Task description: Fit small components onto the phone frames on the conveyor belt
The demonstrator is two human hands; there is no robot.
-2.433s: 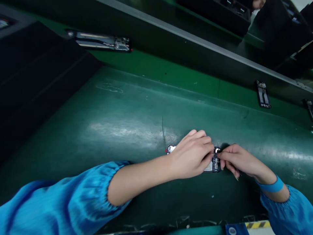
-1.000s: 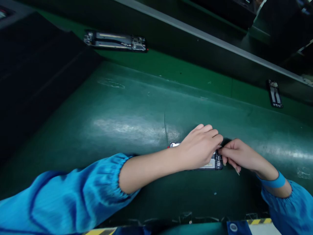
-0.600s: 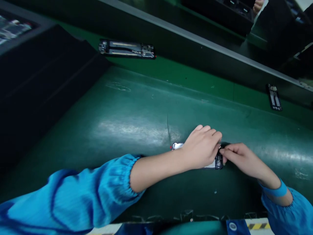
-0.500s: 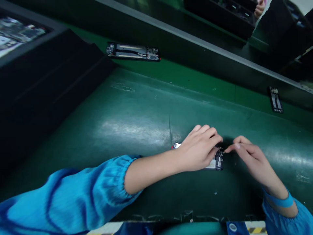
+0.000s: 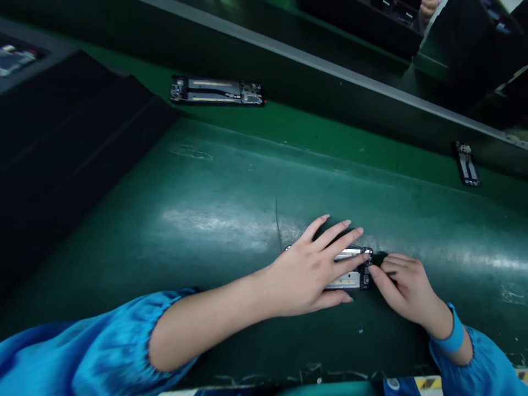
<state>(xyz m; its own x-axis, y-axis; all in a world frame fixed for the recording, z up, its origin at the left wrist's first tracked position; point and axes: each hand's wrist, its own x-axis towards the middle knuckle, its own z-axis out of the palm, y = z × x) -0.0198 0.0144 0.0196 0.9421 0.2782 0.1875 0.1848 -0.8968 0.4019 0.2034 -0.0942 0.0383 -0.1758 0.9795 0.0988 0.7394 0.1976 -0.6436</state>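
Observation:
An opened phone body (image 5: 348, 281) lies flat on the green mat, its bare inner frame and small circuit parts facing up. My left hand (image 5: 311, 269) is spread across it, palm over its left part, with one fingertip on the circuit parts at its right end. The fingers are apart. At that same end, my right hand (image 5: 406, 286) is closed, its thumb tip against or just beside the phone's edge. A small dark bit shows by its curled fingers; I cannot tell what it is. The left part of the phone is hidden under my left hand.
Another opened phone body (image 5: 216, 92) lies on the green strip at the back left, and one more (image 5: 467, 164) at the far right. A black box-like holder (image 5: 82, 121) with circuit parts stands left. Behind runs a raised ledge (image 5: 297, 58). Another person's hand (image 5: 429, 8) shows at the top right.
My left hand has opened from curled fingers at the phone and now lies spread on it. My right hand has moved slightly down and curled its fingers closed by the phone's right end.

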